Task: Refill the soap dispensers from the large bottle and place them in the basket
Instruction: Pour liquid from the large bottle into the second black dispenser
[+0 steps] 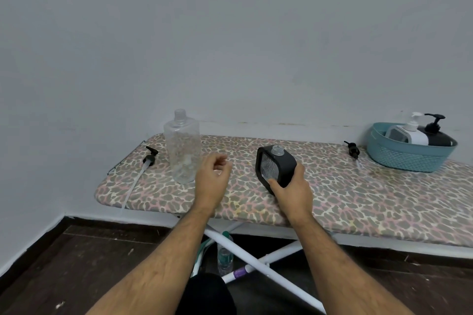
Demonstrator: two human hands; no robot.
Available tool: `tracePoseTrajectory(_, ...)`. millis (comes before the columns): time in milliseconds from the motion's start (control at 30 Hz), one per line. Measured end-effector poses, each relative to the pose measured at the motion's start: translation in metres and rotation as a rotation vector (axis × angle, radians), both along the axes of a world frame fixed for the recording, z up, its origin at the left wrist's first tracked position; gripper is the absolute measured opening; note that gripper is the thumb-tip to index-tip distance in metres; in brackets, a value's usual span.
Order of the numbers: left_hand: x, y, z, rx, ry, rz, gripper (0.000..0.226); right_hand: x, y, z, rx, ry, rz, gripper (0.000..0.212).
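Leopard-print padded ironing board stands against grey-white plaster wall, over dark wood floor. Right hand grips uncapped black square soap dispenser; left hand loosely curled, empty, beside clear plastic large bottle.

A plain pale grey wall fills the far side. Near it stands an ironing board with a leopard-print cover on crossed white legs, over a dark brown floor.
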State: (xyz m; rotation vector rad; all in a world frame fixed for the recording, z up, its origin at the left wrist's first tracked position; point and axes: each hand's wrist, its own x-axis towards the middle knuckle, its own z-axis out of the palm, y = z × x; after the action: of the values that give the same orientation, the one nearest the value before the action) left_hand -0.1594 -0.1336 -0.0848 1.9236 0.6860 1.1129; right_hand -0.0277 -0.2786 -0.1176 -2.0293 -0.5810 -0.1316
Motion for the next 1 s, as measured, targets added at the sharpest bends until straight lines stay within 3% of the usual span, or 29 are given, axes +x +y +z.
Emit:
tracePoseTrajectory(167,0.028,-0.016,-0.006,-0.127,0.081,-0.154,0.038,0.01,-0.005,0.002,0.002,0.047,0.122,0.068)
tracePoseTrajectory(400,0.052,-0.025,-0.011,-0.309,0.111,-0.343,0.082,0.037,-0.016,0.012,0.051,0.225,0.357,0.081)
tracePoseTrajectory(533,0.064,-0.03,-0.014,-0.3,0.111,-0.382,0.078,0.051,-0.021,0.02,0.03,0.314,0.463,0.092)
tracePoseTrajectory(733,0.072,-0.029,-0.017,-0.321,0.105,-0.371,0.092,0.067,-0.022,0.037,-0.168,0.333,0.516,0.112)
tracePoseTrajectory(1000,0.095,-0.04,-0.015,-0.398,0.038,-0.377,0.072,0.091,-0.023,0.055,-0.279,0.28,0.528,0.092)
